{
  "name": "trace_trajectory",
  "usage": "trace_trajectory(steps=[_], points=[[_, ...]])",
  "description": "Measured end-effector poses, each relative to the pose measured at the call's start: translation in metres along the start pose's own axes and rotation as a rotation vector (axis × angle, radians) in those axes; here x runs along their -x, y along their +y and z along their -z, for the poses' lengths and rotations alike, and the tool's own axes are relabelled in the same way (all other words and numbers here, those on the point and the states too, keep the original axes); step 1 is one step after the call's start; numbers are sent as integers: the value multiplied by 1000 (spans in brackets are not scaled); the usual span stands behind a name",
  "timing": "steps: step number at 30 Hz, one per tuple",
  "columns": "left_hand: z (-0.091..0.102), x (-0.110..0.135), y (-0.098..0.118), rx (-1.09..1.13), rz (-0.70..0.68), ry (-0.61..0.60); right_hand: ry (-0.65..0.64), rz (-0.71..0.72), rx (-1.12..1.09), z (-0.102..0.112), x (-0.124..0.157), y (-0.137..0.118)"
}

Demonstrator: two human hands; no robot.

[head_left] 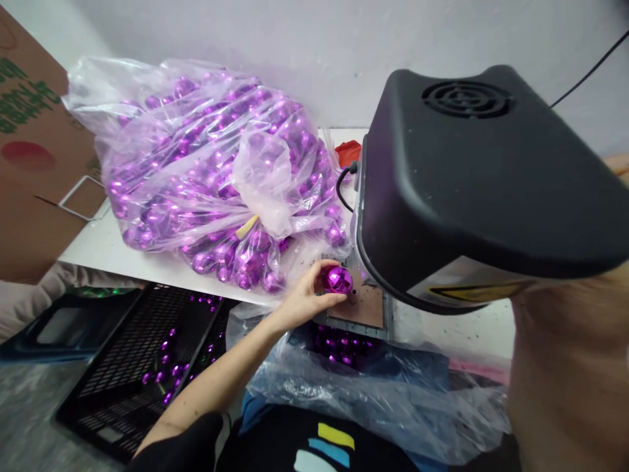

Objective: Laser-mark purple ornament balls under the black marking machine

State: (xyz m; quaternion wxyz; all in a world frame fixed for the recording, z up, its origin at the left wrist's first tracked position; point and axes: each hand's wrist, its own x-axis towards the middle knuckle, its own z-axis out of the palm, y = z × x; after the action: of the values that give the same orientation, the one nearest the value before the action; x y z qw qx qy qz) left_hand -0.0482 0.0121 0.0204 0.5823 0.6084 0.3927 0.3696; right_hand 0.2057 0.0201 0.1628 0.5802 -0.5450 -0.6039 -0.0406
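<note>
My left hand [304, 298] pinches a shiny purple faceted ball [338, 280] between thumb and fingertips. It holds the ball at the left edge of a small brown plate [366, 307] under the machine. The machine's big black hood [472, 183] hangs over that plate. My right forearm [565, 373] reaches in from the lower right. Its hand goes under the hood and is hidden.
A large clear bag [206, 170] full of purple balls lies on the white table [98, 249] to the left. A black plastic crate [142, 367] with several purple balls stands below the table edge. Clear plastic sheeting [373, 393] with more balls lies on my lap. A cardboard box [29, 144] stands far left.
</note>
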Motion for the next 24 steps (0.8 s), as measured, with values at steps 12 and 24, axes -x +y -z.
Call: trace_trajectory(steps=[12, 24], points=[[-20, -4, -39, -287, -60, 128, 6, -130, -58, -1, -6, -14], [-41, -9, -21, -627, -175, -6, -15, -96, -65, -1, -7, -9]])
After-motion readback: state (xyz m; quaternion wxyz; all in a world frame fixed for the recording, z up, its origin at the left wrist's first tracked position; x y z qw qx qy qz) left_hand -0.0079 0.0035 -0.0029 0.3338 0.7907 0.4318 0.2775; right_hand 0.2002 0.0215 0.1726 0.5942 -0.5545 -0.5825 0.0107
